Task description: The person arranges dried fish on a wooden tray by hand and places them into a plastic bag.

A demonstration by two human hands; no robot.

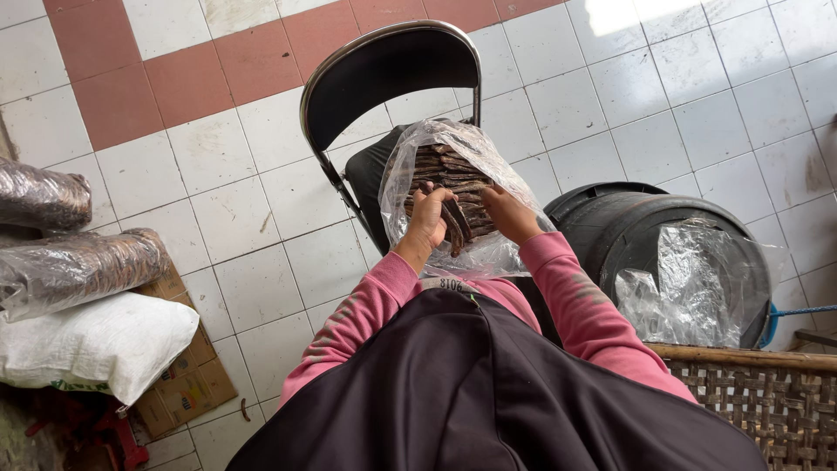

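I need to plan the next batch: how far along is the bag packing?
Done: the clear bag on the folding chair already holds a tall stack of dark brown strips. In hand: the left hand and right hand press more strips in. Left: the bag's mouth is open, and another clear bag lies on the black drum.

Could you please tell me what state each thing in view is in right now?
Clear plastic bag of dark brown strips: open, resting on the seat.
Black folding metal chair: unfolded, upright.
Left hand: fingers closed on dark strips at the bag's mouth.
Right hand: at the bag's mouth, grip unclear.
Black round drum: covered, crumpled clear plastic on top.
White woven sack: full, lying flat.
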